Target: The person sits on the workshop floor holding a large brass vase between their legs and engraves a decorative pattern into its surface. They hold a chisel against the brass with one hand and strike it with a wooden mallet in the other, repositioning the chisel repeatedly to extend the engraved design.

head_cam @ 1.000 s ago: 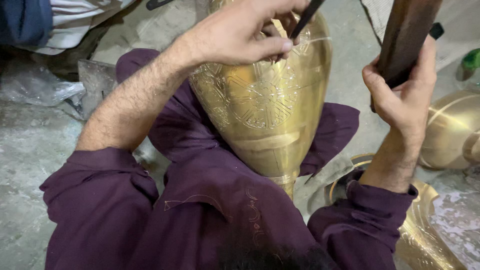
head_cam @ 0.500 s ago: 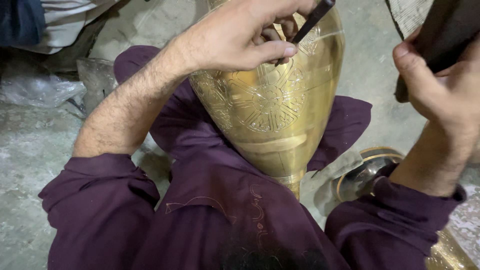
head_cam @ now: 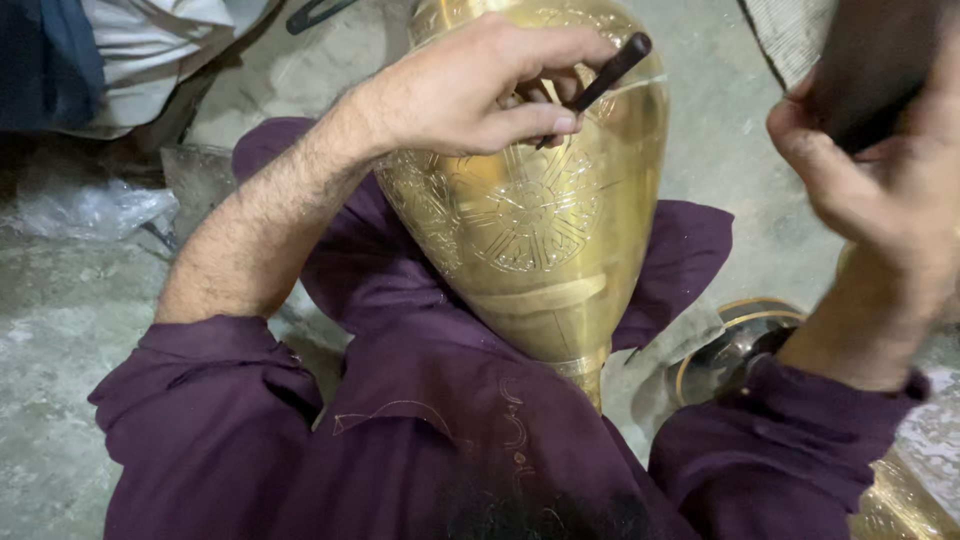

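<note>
A large engraved brass vase [head_cam: 545,250] lies tilted across my lap, its narrow foot pointing toward me. My left hand [head_cam: 480,90] rests on the vase's upper side and pinches a thin dark chisel [head_cam: 600,78], whose tip sits against the metal. My right hand [head_cam: 880,190] is raised at the upper right, blurred, wrapped around a dark wooden mallet [head_cam: 875,60] held above the vase. Purple sleeves and a purple garment [head_cam: 400,420] fill the lower part of the view.
A dark round metal piece with a gold rim [head_cam: 730,345] lies on the grey floor under my right forearm. More brass [head_cam: 900,510] shows at the bottom right. Crumpled clear plastic [head_cam: 85,205] and folded cloth [head_cam: 150,50] lie at the upper left.
My right hand has lifted the mallet higher and farther right, toward the frame's edge. My left hand keeps the chisel on the vase, and the view has come closer.
</note>
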Demonstrator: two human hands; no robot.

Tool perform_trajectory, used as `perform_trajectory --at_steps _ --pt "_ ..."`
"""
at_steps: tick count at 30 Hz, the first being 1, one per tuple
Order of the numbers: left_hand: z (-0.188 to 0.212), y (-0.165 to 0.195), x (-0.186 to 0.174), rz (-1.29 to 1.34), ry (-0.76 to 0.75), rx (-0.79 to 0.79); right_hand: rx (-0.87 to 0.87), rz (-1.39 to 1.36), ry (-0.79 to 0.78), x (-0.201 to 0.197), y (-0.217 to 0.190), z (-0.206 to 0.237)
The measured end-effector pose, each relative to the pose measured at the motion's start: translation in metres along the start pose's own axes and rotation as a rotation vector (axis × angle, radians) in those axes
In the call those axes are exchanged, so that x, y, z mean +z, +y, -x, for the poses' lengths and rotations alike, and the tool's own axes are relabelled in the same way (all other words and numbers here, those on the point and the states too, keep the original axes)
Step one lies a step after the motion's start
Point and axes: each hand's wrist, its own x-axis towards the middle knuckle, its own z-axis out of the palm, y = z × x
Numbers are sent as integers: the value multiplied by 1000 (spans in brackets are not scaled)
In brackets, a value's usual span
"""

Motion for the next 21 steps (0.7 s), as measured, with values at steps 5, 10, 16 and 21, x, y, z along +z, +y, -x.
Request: perform_trajectory --at_steps 5,10,16,21 --pt "-6 -2 -1 -58 -60 -9 47 80 82 10 10 10" --pt "-12 -2 -6 -26 -112 14 -149 398 84 19 27 27" --pt "-16 -2 -6 -57 -159 43 53 97 134 29 34 40" --pt "-17 -6 -7 -69 -173 54 292 -383 289 36 22 39"
